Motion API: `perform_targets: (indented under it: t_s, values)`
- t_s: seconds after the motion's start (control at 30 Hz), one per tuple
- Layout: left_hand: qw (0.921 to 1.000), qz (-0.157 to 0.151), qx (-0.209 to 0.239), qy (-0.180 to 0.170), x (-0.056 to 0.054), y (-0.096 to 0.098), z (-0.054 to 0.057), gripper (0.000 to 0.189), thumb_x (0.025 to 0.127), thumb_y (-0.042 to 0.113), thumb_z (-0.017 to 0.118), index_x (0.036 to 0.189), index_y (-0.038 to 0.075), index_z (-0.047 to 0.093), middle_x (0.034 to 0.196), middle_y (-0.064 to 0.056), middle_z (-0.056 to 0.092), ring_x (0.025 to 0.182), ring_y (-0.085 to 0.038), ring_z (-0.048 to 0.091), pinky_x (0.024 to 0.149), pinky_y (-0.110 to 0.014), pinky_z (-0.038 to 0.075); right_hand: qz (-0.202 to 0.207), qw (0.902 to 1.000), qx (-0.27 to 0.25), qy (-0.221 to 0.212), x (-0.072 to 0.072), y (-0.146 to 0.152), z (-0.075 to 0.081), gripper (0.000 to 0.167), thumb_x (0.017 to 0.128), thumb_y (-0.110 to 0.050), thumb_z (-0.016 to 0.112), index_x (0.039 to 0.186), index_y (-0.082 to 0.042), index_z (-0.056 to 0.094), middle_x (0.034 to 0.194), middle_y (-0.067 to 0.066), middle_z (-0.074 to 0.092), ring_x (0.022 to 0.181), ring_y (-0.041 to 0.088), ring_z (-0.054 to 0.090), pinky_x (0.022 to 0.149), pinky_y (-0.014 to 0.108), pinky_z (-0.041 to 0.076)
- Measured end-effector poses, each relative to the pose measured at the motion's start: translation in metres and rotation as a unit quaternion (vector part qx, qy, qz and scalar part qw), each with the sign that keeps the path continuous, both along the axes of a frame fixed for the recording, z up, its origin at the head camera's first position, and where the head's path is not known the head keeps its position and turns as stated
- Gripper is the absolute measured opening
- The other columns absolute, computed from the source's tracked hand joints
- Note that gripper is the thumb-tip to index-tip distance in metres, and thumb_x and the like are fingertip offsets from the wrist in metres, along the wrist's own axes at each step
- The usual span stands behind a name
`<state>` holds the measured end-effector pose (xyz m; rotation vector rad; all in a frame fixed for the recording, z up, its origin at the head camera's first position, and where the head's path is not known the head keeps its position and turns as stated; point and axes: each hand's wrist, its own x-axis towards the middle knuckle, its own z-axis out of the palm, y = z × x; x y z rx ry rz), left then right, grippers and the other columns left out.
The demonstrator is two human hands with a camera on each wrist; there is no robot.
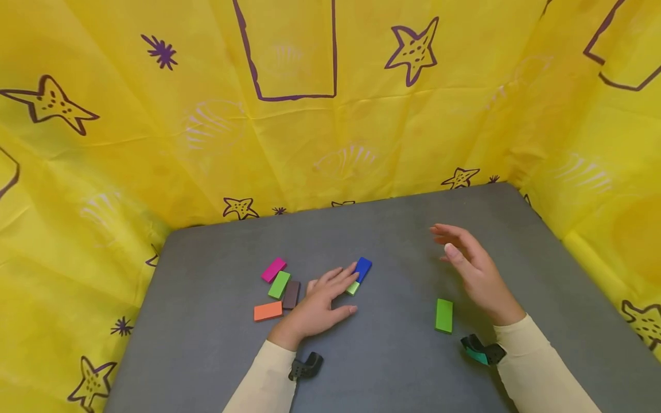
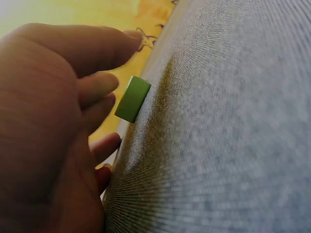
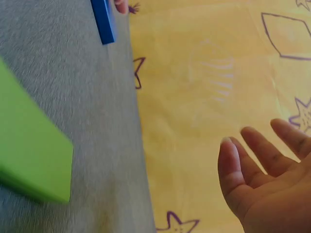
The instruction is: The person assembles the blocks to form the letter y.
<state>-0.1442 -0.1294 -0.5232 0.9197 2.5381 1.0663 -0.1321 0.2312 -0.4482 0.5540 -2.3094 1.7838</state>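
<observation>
In the head view my left hand (image 1: 322, 301) reaches low over the table with fingers extended. Its fingertips lie at a blue block (image 1: 364, 268) and a light green block (image 1: 353, 288), which sit together; whether they press on them I cannot tell. The left wrist view shows a green block (image 2: 133, 99) just beyond the fingers. My right hand (image 1: 480, 278) is held above the table, fingers loosely bent and nothing in its grasp. Nearest to it lies a bright green block (image 1: 444, 315), large at the left of the right wrist view.
Left of my left hand lie a pink block (image 1: 273, 269), a green block (image 1: 279, 284), a dark brown block (image 1: 291, 295) and an orange block (image 1: 268, 311). The grey table (image 1: 382, 367) meets yellow patterned cloth (image 1: 294, 155) at its back and sides.
</observation>
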Motion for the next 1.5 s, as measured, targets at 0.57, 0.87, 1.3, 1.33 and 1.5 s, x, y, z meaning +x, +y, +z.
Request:
perform_targets:
  t_s: [0.57, 0.87, 1.3, 1.33, 1.5]
  values:
    - [0.9945, 0.003, -0.102, 0.025, 0.003, 0.004, 0.002, 0.078, 0.111, 0.038, 0.065, 0.175, 0.022, 0.023, 0.18, 0.016, 0.004, 0.165, -0.019, 0.005, 0.118, -0.055, 0.021, 0.014, 0.9999, 0.007, -0.001, 0.025, 0.037, -0.032, 0.047, 0.112, 0.009, 0.043, 0.159, 0.009, 0.042, 0.155, 0.008, 0.057, 0.137, 0.02, 0.056, 0.097, 0.022, 0.051]
    - [0.9948, 0.038, -0.084, 0.044, 0.002, 0.002, 0.001, 0.078, 0.109, 0.035, 0.069, 0.174, 0.018, 0.029, 0.181, 0.009, 0.012, 0.165, -0.027, 0.012, 0.116, -0.059, 0.021, 0.01, 0.9996, -0.015, -0.024, 0.041, 0.048, -0.054, 0.058, 0.105, 0.015, 0.052, 0.161, 0.006, 0.04, 0.156, 0.015, 0.055, 0.137, 0.019, 0.055, 0.099, 0.019, 0.049]
    - [0.9956, 0.047, -0.073, 0.034, 0.002, 0.002, -0.001, 0.08, 0.108, 0.036, 0.071, 0.174, 0.02, 0.028, 0.18, 0.011, 0.012, 0.165, -0.022, 0.011, 0.117, -0.058, 0.02, 0.022, 0.9982, 0.019, -0.052, 0.051, 0.047, -0.083, 0.073, 0.094, 0.016, 0.073, 0.16, 0.005, 0.041, 0.15, 0.024, 0.056, 0.135, 0.02, 0.054, 0.091, 0.024, 0.049]
    - [0.9957, 0.047, -0.072, 0.035, 0.002, 0.002, -0.001, 0.08, 0.108, 0.035, 0.071, 0.174, 0.019, 0.028, 0.18, 0.011, 0.012, 0.165, -0.022, 0.011, 0.117, -0.058, 0.02, 0.021, 0.998, 0.026, -0.054, 0.051, 0.047, -0.084, 0.074, 0.094, 0.015, 0.075, 0.159, 0.004, 0.043, 0.149, 0.025, 0.057, 0.135, 0.02, 0.054, 0.091, 0.025, 0.048]
    - [0.9961, 0.045, -0.067, 0.037, 0.003, 0.001, 0.0, 0.08, 0.108, 0.033, 0.072, 0.174, 0.017, 0.029, 0.18, 0.009, 0.011, 0.165, -0.023, 0.011, 0.116, -0.059, 0.02, 0.031, 0.9956, 0.072, -0.052, 0.051, 0.048, -0.086, 0.074, 0.091, 0.009, 0.083, 0.156, 0.001, 0.05, 0.141, 0.021, 0.065, 0.127, 0.015, 0.058, 0.093, 0.022, 0.046]
